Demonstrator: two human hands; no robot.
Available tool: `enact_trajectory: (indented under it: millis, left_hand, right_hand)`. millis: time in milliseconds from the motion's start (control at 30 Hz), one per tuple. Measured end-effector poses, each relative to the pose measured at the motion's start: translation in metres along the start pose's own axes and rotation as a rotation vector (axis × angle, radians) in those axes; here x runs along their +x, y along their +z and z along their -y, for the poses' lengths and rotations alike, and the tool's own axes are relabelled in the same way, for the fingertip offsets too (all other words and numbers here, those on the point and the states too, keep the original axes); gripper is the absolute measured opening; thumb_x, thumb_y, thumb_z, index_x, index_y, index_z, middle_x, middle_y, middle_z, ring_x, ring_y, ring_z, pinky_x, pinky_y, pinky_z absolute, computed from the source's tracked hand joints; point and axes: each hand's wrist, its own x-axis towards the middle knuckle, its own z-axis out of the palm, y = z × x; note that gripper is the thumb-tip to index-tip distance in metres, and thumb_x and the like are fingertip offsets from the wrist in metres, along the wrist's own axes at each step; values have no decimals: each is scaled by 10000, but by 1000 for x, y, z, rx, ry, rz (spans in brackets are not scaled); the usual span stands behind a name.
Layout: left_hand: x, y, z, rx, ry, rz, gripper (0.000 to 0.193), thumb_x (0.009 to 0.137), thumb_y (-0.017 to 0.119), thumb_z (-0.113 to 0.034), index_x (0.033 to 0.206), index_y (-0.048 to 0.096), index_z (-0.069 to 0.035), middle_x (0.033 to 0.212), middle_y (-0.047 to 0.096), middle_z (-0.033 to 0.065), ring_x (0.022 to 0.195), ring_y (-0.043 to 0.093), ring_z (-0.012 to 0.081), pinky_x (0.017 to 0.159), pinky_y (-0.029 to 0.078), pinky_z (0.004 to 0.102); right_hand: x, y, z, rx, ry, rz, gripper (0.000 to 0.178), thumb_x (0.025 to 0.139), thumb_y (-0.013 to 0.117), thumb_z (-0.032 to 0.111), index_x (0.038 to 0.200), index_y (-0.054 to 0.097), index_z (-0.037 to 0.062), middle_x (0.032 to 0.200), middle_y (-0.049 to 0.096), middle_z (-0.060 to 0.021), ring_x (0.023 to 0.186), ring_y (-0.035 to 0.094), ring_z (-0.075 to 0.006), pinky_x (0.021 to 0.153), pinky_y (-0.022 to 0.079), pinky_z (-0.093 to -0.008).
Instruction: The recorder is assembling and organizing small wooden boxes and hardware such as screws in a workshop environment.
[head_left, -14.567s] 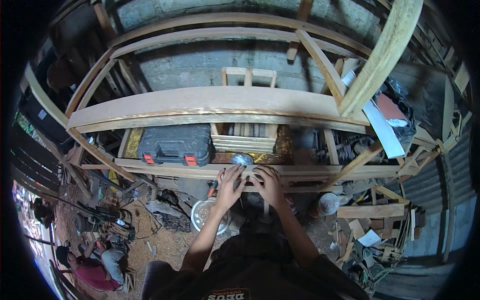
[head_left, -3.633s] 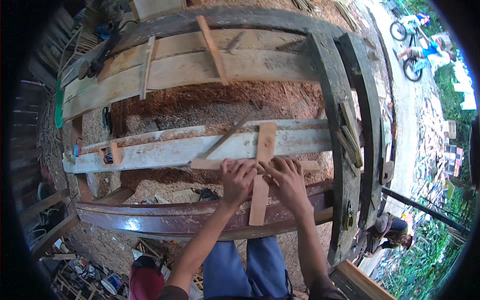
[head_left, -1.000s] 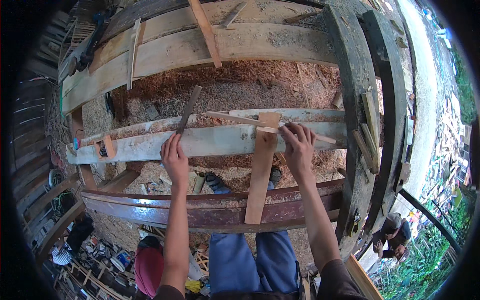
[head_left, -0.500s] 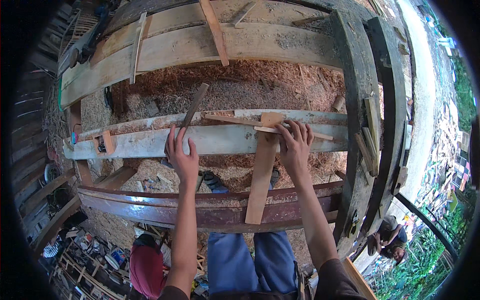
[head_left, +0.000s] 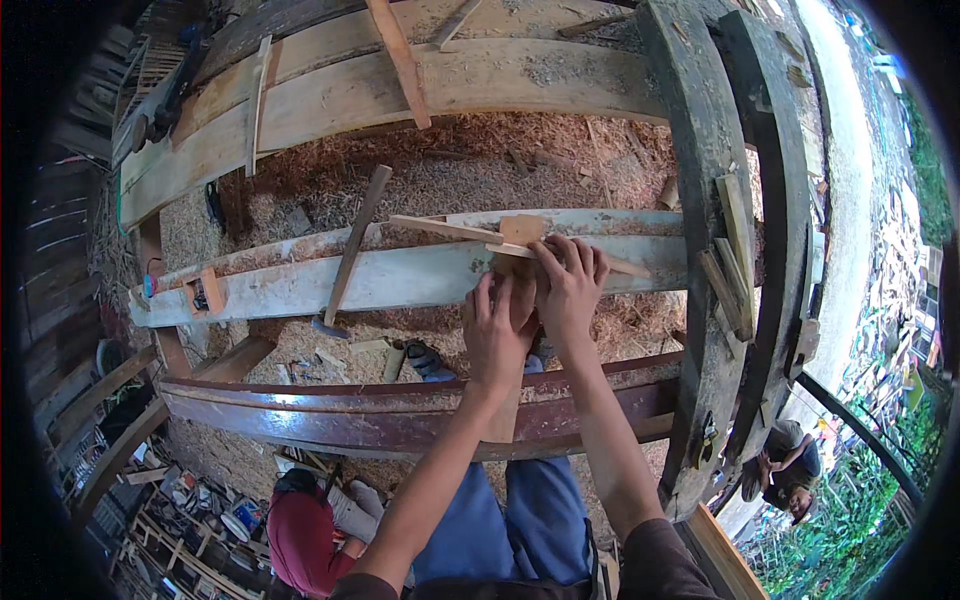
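Observation:
A flat wooden board [head_left: 505, 420] runs from the dark reddish beam up to the pale plank. Near its far end, my right hand [head_left: 568, 290] pinches a thin wooden strip [head_left: 510, 250] laid across it. My left hand [head_left: 495, 335] is closed at the same board, fingers bent over its left edge; the fingertips are partly hidden. Another thin strip [head_left: 440, 228] lies just left of the pinched one. Left of my hands, a hammer [head_left: 355, 250] rests across the pale plank, its handle pointing away and its head toward me.
The pale plank [head_left: 420, 280] and reddish beam [head_left: 300, 415] span left to right over shavings. Thick dark timbers [head_left: 700, 150] stand at right, with loose sticks [head_left: 730, 260] on them. Wide boards [head_left: 330, 110] lie beyond. People are at lower left [head_left: 305, 535] and lower right [head_left: 788, 465].
My left hand has left the hammer handle and moved right to the board, beside my right hand. The right hand stays at the strip. The view has shifted slightly.

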Motion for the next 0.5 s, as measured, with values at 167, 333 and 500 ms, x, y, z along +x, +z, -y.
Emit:
enact_trajectory:
  millis: [167,333,500]
  left_hand:
    - [-6,13,0,67,-30,-36,635,766,815,-99,1339,566,13,1370,504,207,1239,505,417,1034,455,512]
    - [-10,1,-1,58,67,-82,479,838,746,-84,1282,611,39,1267,593,243,1152,598,400,956,521,495]
    - [-12,-22,26,-301,-182,-158,305,983,649,-101,1255,645,37,1159,658,230,952,703,348,782,580,459]
  right_hand:
    - [5,-7,6,30,13,18,269,870,681,127,1128,751,153,1184,673,-54,1186,572,-273,1091,337,-477]
    - [0,-38,0,52,58,-88,269,879,693,118,1137,756,167,1178,672,-46,1163,580,-266,1066,350,-462]
    - [-20,-49,-8,13,88,-181,331,891,708,115,1214,735,181,1218,650,-42,1125,588,-283,1008,382,-455]
